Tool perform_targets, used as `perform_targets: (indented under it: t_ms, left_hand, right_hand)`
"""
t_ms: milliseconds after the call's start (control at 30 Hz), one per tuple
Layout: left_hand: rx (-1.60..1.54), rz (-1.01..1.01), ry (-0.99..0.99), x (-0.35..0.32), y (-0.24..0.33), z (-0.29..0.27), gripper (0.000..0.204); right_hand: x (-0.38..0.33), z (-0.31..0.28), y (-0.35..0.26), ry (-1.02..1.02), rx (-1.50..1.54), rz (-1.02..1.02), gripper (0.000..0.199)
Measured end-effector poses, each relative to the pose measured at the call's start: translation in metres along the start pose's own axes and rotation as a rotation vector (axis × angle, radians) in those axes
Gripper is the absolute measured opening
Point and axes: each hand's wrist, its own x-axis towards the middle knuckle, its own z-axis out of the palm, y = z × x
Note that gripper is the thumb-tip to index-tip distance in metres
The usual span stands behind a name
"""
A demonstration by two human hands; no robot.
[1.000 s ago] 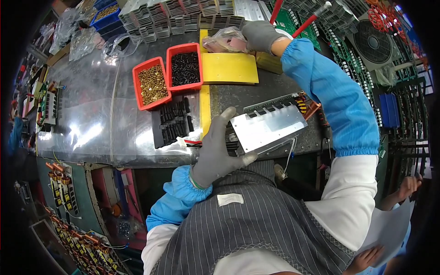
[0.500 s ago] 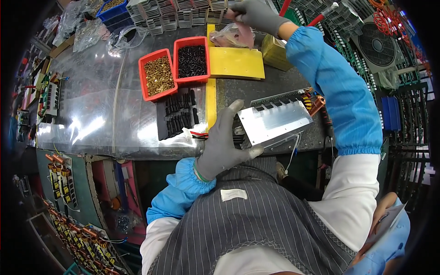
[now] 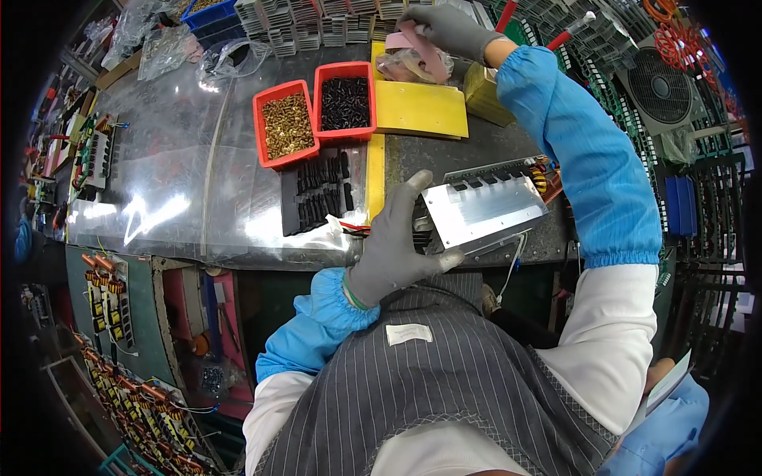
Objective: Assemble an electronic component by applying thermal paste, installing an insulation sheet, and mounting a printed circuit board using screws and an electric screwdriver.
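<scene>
My left hand (image 3: 397,238), in a grey glove, grips the left end of a circuit assembly with a silver metal cover (image 3: 484,211). Its fingers are at the upper corner and its thumb at the lower one. Copper coils show at the assembly's right end, and red and black wires (image 3: 353,228) come out near my left hand. At the back of the bench my right hand (image 3: 448,30), gloved too, pinches a strip of pink sheet (image 3: 427,54) over a clear plastic bag (image 3: 401,66). The pinching fingertips are partly hidden.
Left of the bag stand a red bin of black screws (image 3: 344,103) and a red bin of brass-coloured parts (image 3: 287,127). Black strips lie on a dark board (image 3: 292,208). Yellow sheets (image 3: 421,109) lie in front of the bag. Red-handled tools (image 3: 567,32) stand back right. Another person's sleeve (image 3: 675,420) is lower right.
The pink strip has shifted in my right hand and now bends up over the fingertips. My left hand keeps its hold on the assembly. The whole view has shifted slightly.
</scene>
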Motion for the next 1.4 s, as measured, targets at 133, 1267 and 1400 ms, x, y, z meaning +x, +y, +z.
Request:
perform_targets:
  t_ms: [133, 1267, 1400]
  left_hand:
    - [0.004, -0.009, 0.014, -0.002, -0.001, 0.000, 0.109]
    - [-0.251, 0.245, 0.175, -0.014, -0.023, 0.030, 0.077]
    - [-0.269, 0.326, 0.182, -0.012, -0.026, 0.033, 0.067]
  right_hand:
    - [-0.025, -0.053, -0.040, 0.193, 0.368, -0.155, 0.017]
    - [-0.193, -0.130, -0.196, -0.552, 0.729, 0.328, 0.036]
    - [-0.197, -0.123, -0.194, -0.477, 0.684, 0.242, 0.036]
